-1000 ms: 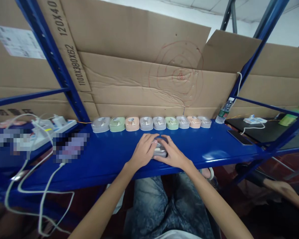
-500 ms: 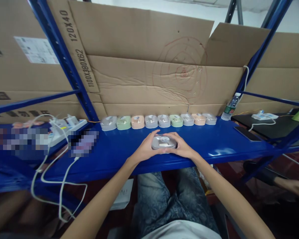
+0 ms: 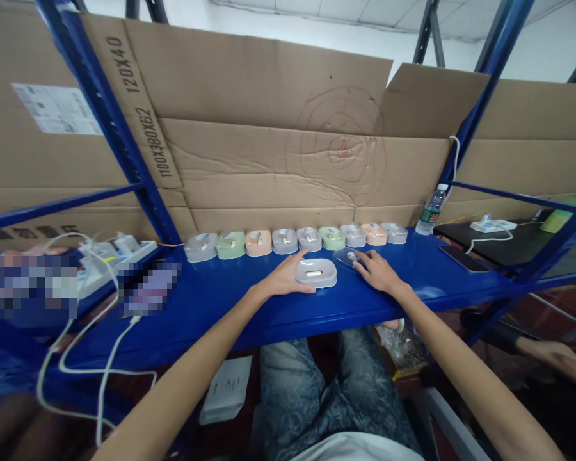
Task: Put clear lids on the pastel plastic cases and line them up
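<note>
A light grey oval plastic box [image 3: 327,275] sits uncovered on the blue shelf in front of me, with a small pale strip lying in it. My left hand [image 3: 284,276] grips it from the left, thumb along the near edge and fingers at the far edge. To its right, my right hand [image 3: 377,272] has its fingers on a clear lid [image 3: 344,258] that bears a round white sticker. The lid is at or just above the shelf surface; part of it is hidden by my fingers.
A row of lidded grey, green and orange boxes [image 3: 272,242] lines the cardboard backing. A water bottle [image 3: 431,210] and a dark phone [image 3: 463,258] are at right. Left are a power strip [image 3: 144,251], white cables and a blurred phone [image 3: 151,289]. Another person's arm [image 3: 552,355] shows at right.
The clear lid has come off the grey box and moved right with my right hand. My left hand stays on the box. The whole view has shifted slightly.
</note>
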{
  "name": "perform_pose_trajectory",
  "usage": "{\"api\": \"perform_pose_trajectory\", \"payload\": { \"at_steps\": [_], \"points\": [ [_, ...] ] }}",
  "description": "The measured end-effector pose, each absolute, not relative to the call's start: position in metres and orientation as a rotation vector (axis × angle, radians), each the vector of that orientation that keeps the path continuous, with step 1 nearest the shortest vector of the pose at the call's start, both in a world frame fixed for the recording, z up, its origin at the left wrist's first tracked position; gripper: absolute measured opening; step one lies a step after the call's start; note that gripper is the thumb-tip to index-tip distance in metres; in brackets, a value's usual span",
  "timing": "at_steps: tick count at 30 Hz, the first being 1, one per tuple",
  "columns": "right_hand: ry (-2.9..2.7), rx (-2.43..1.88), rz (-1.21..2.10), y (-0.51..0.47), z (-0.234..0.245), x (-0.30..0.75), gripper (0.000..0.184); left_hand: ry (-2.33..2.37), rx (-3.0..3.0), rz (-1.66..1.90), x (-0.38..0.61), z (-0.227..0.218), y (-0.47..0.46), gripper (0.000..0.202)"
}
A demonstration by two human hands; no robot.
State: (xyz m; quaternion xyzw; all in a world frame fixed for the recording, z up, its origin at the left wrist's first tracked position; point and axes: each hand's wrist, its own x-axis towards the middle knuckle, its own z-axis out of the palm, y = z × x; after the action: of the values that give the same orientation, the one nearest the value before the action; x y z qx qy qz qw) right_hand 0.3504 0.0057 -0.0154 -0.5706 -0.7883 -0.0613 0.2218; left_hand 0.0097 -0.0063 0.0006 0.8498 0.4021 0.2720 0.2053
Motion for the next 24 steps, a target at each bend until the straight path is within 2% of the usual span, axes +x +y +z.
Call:
{"api": "perform_pose_trajectory", "payload": {
  "at_steps": [5, 11, 17, 24],
  "points": [
    [-2.130, -1.481, -0.316, -0.007, -0.014, 0.330, 0.060, 1.145, 2.328, 0.820, 0.014, -0.003, -0.005, 0.118],
    [-2.416, -0.925, 0.084, -0.017, -0.001, 0.274, 0.081, 1.136, 2.344, 0.851, 0.011, -0.008, -0.008, 0.121],
    [-2.452, -0.905, 0.076, -0.006, -0.006, 0.249, 0.066, 1.178, 2.282, 0.797, 0.010, -0.008, -0.005, 0.118],
    [-2.175, -0.984, 0.263, -0.002, -0.012, 0.249, 0.051, 1.173, 2.244, 0.823, 0.010, -0.008, -0.004, 0.117]
  ]
}}
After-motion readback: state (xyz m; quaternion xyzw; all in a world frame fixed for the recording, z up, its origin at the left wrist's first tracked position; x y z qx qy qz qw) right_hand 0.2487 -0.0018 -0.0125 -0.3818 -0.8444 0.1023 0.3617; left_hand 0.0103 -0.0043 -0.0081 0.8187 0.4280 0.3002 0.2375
